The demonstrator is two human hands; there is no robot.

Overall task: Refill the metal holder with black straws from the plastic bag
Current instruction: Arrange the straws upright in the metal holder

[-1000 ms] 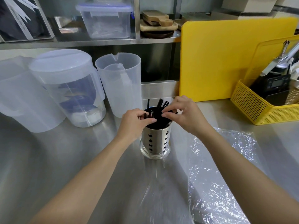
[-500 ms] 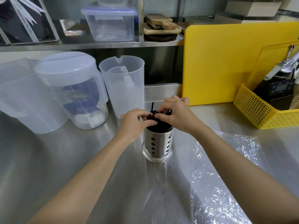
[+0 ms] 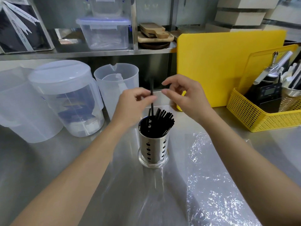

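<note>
A perforated metal holder [image 3: 153, 147] stands upright in the middle of the steel counter, filled with several black straws [image 3: 160, 123] that lean to the right. Above its left rim, my left hand [image 3: 133, 106] pinches one black straw [image 3: 152, 95] that stands nearly upright, its lower end at the holder's mouth. My right hand [image 3: 184, 97] hovers just right of that straw, fingers apart and holding nothing. The clear plastic bag [image 3: 211, 185] lies flat and crinkled on the counter to the right of the holder.
Three translucent plastic jugs [image 3: 65, 98] stand at the left rear. A yellow cutting board [image 3: 224, 66] leans against the back, with a yellow basket [image 3: 260, 116] of tools at the right. A shelf above holds a clear lidded box [image 3: 105, 33] and wooden boards.
Both hands have risen off the holder's mouth. My left hand has lifted one straw up, and my right hand has let go and opened. The camera view has tilted down slightly.
</note>
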